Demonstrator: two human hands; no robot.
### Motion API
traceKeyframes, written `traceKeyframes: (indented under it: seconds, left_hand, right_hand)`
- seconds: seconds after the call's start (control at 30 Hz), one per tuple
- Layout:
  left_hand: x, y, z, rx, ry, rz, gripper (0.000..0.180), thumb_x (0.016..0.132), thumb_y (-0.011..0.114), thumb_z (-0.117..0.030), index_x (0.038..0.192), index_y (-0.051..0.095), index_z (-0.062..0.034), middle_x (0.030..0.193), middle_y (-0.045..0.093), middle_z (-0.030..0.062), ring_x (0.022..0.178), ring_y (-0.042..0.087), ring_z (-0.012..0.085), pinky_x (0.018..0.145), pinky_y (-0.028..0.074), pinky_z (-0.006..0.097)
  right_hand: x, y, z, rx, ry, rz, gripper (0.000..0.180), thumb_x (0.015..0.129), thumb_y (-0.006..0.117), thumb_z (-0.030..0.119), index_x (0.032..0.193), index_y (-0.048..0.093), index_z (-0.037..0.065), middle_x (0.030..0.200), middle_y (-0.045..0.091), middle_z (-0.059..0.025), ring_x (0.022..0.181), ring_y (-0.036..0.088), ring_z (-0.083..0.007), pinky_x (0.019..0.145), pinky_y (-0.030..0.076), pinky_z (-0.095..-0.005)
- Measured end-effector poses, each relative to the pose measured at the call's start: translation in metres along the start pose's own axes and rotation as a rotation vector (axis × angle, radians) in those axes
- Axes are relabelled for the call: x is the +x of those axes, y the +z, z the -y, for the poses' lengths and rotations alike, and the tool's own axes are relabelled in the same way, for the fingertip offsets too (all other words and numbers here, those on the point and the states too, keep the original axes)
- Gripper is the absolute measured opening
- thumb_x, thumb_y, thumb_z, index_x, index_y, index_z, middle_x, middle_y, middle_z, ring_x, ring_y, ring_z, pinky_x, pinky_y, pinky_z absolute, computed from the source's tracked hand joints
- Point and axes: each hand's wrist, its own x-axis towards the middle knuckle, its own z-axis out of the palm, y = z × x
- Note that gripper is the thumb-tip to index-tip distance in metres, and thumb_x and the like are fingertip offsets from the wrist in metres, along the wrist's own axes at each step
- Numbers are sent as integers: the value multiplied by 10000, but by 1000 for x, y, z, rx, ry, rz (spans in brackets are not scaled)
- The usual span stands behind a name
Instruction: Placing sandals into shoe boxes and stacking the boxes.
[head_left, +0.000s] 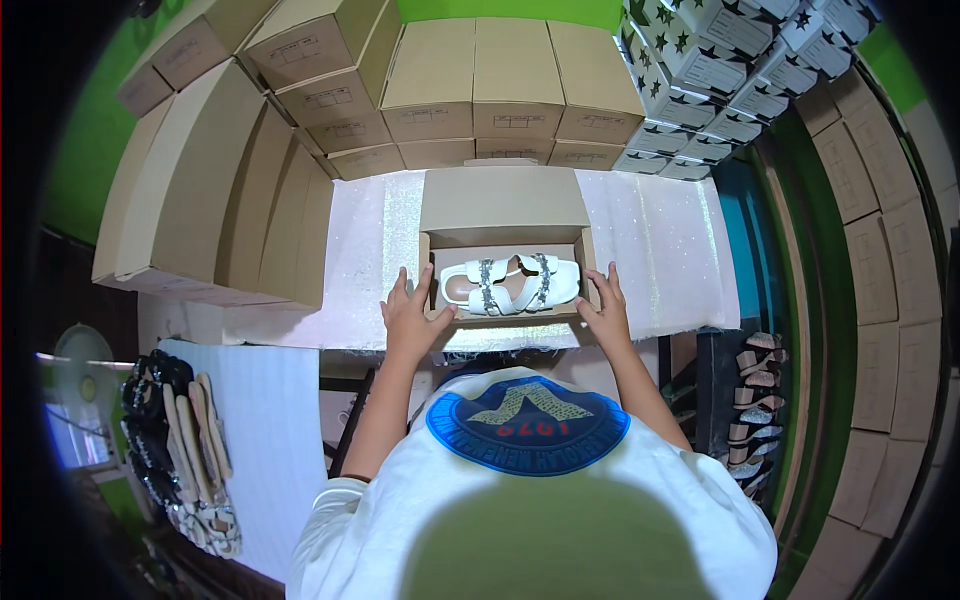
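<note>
An open brown cardboard shoebox (428, 262) sits on the table before me, its lid (505, 197) standing up at the back. White strappy sandals (512, 284) with dark beaded-looking trim lie across the inside. My left hand (408, 318) is at the box's near left corner, fingers spread along the side wall and thumb by the front edge. At the opposite corner, my right hand (607, 310) has its fingers apart beside the right wall, thumb toward the front edge. Both hands appear to touch the box without wrapping round it.
Brown boxes (517, 75) are stacked along the back, with more boxes (200, 190) at left. Star-patterned boxes (700, 60) rise at back right. Several shoes (195, 440) rest on a white surface (265, 420) at lower left; a shoe rack (757, 405) stands at right.
</note>
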Motion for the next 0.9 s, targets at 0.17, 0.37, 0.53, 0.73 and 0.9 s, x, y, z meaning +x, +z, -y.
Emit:
traceKeyframes:
  seconds: [0.17,0.37,0.53,0.73,0.9]
  left_hand:
    - [1,12,9,-255,4,-64,749,659,712,-312,1331,392,-224,1332,302,309,1201,372,433,984,323,449]
    - [2,11,4,-232,-21,-69,780,627,728,-292,1329,392,-228,1329,296,319,1196,373,450,968,349,435]
    - [2,-12,-21,-30,-133,37,815,597,739,-351,1323,391,-223,1348,272,303,1231,318,435,1001,271,488]
    - [45,-11,-1,-186,-23,-74,713,723,640,-440,1292,406,-80,1353,291,256,1252,283,405,1015,205,539]
    - [116,-19,5,-594,-126,113,577,843,485,-457,1208,484,-10,1278,423,235,1238,344,337,1022,240,404]
  right_hand:
    - [2,0,2,139,26,24,472,694,660,178,1148,537,145,1358,252,-332,1237,353,-408,984,310,-422]
    - [4,0,1,152,58,14,475,672,665,157,1128,533,131,1340,281,-333,1292,261,-403,1009,284,-417]
    - [10,-7,-1,-107,106,131,538,655,693,237,1148,495,151,1365,270,-286,1276,275,-410,998,266,-478]
    - [48,-14,29,-164,-3,11,574,725,673,313,1226,469,121,1325,370,-233,1258,306,-389,1019,259,-432]
    - [99,-4,39,-172,-65,63,580,761,620,389,1261,447,153,1321,412,-141,1252,322,-324,1007,208,-524]
